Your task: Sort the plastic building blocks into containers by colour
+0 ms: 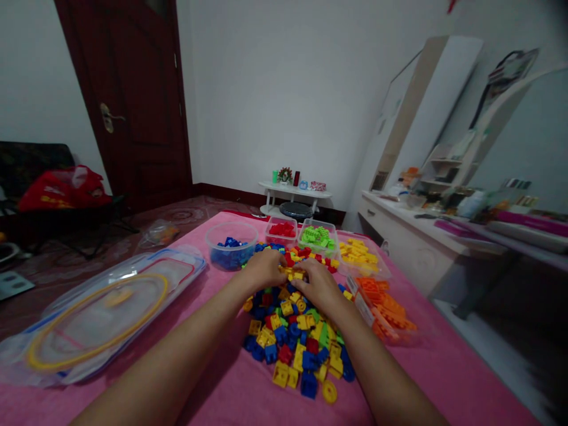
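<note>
A heap of mixed building bricks [306,337], mostly yellow, blue, red and green, lies on the pink cloth in front of me. Over its far part, my left hand [266,269] bends its fingers around yellow bricks, with the fingertips partly hidden. Close by on the right, my right hand [317,285] has thumb and fingers curled at a yellow building brick [296,276] between the two hands. Beyond them stand a round tub of blue bricks [231,225], a box of red bricks [283,229] and a box of green bricks [318,238].
To the right are a container of yellow bricks [359,255] and a tilted box of orange bricks [386,306]. Stacked clear lids [102,313] cover the left side of the pink cloth [213,331]. A white dresser [408,236] stands beyond the right edge.
</note>
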Demonstrator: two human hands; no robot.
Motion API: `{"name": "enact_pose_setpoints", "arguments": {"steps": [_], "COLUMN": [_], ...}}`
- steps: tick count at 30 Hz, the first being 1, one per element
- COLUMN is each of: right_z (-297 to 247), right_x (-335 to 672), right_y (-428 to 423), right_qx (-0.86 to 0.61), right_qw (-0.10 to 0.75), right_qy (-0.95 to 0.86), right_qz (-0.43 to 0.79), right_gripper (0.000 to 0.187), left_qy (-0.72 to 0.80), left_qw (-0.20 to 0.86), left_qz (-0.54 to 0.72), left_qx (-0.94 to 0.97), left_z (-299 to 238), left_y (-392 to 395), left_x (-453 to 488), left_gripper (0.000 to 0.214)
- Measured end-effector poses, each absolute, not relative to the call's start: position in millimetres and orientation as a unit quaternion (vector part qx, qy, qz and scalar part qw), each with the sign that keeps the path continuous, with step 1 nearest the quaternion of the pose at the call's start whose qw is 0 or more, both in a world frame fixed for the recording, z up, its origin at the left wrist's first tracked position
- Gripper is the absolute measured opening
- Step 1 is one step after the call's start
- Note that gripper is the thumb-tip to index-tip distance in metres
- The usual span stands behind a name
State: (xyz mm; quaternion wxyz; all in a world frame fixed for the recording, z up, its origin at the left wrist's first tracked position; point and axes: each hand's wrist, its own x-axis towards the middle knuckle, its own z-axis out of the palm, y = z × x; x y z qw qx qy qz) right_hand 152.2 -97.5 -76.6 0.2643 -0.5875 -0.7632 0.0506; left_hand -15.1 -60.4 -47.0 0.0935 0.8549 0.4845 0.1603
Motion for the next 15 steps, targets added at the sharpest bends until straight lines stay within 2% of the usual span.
{"name": "enact_pose_setpoints", "arguments": {"steps": [3,11,15], "right_z": [-72.7,-62.4,-62.9], "right_x": [151.5,157.4,154.7], "right_y": [-99.1,-102.1,-102.3], "right_qx": [-0.593,-0.612,-0.609], "right_qw": [0.26,0.28,0.32], "right_qy": [-0.761,-0.739,-0.724], "right_qz": [0.039,0.024,0.039], "right_gripper": [0.024,0.025,0.035], "left_qy": [0.46,0.442,0.42], "left_qw": [0.138,0.182,0.312], "left_qz": [0.206,0.272,0.302], "left_qx": [0.853,0.835,0.797], "left_z": [-46.1,-48.9,-54.4], "left_y": [-53.6,-41.6,-39.7], "left_x": [-16.2,-19.4,-15.1], "left_gripper": [0.021,0.031,0.033]}}
